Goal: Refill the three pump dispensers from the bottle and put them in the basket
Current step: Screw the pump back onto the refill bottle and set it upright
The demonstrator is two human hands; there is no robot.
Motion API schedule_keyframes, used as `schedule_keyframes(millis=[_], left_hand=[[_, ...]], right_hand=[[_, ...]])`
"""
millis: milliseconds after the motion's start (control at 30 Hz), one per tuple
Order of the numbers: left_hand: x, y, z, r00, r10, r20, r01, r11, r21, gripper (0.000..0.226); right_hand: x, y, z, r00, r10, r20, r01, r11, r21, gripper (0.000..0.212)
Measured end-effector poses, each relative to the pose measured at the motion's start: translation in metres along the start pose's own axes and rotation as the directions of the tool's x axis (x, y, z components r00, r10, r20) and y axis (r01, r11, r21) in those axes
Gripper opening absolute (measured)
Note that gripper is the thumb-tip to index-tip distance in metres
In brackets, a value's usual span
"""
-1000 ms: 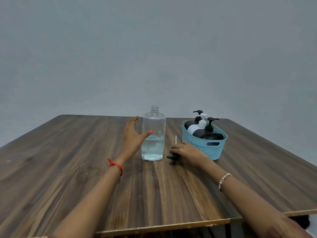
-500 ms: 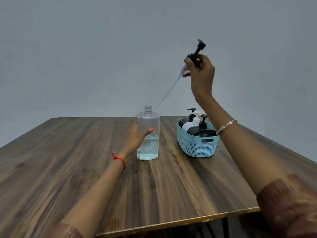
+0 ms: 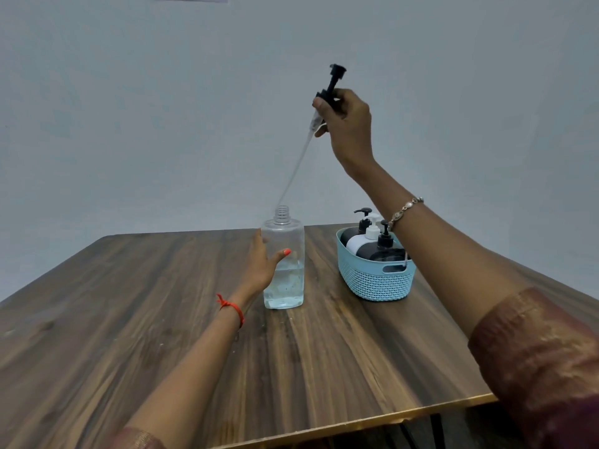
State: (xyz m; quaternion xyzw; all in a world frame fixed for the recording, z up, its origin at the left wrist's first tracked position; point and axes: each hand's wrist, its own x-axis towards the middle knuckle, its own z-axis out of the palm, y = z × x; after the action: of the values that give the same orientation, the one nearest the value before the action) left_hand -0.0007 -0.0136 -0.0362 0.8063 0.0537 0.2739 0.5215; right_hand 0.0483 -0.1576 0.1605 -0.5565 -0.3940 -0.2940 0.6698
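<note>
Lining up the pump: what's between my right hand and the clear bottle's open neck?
In the head view, only the pump's dip tube, slanting from the right hand down to the neck of the clear bottle.

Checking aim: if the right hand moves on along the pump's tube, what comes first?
The open neck of the bottle: the right hand holds the pump with its tube tip at the mouth, though depth is unclear.

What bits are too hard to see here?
All in the head view:
- Lower bodies of the dispensers: hidden by the basket wall, so fill unknown.
- Tube tip of the pump: thin and faint at the bottle neck; in or out, unclear.
- Fingers of the left hand: behind the bottle.
</note>
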Motion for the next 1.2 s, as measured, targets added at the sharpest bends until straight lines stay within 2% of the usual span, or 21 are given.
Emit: schedule_keyframes(millis=[367, 767, 1200], left_hand=[[0.001, -0.004, 0.000, 1.000, 0.008, -0.003, -0.008, 1.000, -0.015, 0.064], [0.000, -0.005, 0.001, 0.999, 0.031, -0.011, -0.031, 0.999, -0.007, 0.064], [0.001, -0.007, 0.000, 0.999, 0.043, 0.007, -0.043, 0.999, -0.015, 0.066]], right_hand=[[0.010, -0.003, -0.003, 0.999, -0.006, -0.043, 0.007, 1.000, 0.010, 0.013], [0.002, 0.006, 0.001, 1.000, 0.012, 0.022, -0.012, 1.000, -0.021, 0.010], [-0.011, 0.019, 0.010, 0.993, 0.078, 0.084, -0.072, 0.995, -0.070, 0.019]])
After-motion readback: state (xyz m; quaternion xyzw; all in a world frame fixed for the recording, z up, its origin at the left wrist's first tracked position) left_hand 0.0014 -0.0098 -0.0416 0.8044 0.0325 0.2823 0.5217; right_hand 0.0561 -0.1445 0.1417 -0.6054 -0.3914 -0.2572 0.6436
